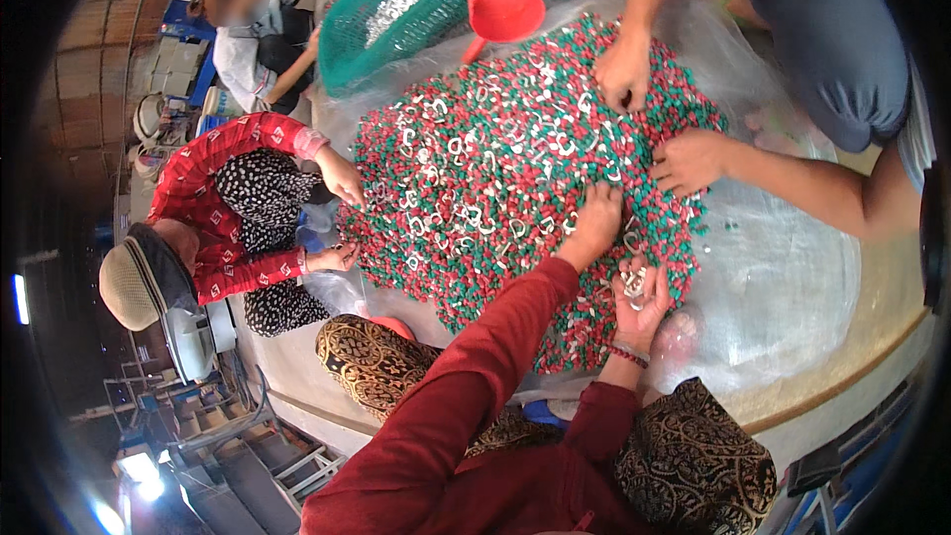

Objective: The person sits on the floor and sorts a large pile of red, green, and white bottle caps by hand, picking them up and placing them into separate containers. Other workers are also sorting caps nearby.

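Observation:
A broad heap of small red, green and white plastic pieces (495, 168) lies on a clear plastic sheet (783, 277). My left hand (597, 220), at the end of a long red sleeve, rests on the near edge of the heap with its fingertips dug into the pieces, so what they hold is hidden. My right hand (639, 299), with a beaded bracelet at the wrist, is cupped palm up just beside the heap and holds several white ring-shaped pieces (634, 282).
Other people pick at the same heap: a person in a red patterned top and cap (213, 208) at the left, and bare arms (693, 160) from the upper right. A red scoop (505, 8) and a green net bag (396, 0) lie at the far side.

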The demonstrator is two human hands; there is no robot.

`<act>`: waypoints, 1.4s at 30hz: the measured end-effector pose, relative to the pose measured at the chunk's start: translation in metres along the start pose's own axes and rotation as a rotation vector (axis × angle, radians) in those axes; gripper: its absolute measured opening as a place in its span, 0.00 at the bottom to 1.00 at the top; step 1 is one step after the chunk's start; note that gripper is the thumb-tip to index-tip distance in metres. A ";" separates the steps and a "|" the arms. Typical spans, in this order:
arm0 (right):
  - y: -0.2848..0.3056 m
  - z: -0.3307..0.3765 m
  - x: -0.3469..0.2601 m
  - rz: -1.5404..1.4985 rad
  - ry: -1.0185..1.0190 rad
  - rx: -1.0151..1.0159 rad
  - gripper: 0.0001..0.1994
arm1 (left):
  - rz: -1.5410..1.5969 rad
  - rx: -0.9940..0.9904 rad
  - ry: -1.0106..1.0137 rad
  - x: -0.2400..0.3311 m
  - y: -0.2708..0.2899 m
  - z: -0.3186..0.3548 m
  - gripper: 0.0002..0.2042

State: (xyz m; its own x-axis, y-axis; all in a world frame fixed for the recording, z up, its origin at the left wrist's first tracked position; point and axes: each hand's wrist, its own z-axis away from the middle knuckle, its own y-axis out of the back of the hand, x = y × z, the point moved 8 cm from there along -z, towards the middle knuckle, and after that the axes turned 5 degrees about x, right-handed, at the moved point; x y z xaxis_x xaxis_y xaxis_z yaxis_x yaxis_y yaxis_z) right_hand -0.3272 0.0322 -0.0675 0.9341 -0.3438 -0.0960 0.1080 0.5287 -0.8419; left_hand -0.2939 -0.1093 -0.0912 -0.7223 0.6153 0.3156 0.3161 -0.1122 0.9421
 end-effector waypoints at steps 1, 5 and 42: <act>-0.001 0.000 -0.001 0.002 0.013 0.020 0.16 | -0.062 0.006 -0.108 0.010 0.002 0.007 0.09; -0.004 0.002 -0.001 0.000 0.076 -0.024 0.18 | 0.214 -0.049 -0.027 0.017 0.026 0.025 0.08; -0.035 0.003 0.038 0.208 -0.092 0.198 0.24 | 0.786 -0.369 0.043 0.006 0.138 0.014 0.09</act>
State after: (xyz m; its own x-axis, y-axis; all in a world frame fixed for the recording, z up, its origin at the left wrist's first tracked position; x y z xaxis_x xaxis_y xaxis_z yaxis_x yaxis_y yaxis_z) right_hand -0.2949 0.0031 -0.0407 0.9691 -0.1450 -0.1994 -0.0331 0.7247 -0.6883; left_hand -0.2466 -0.1103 0.0390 -0.4033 0.2236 0.8873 0.5192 -0.7425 0.4231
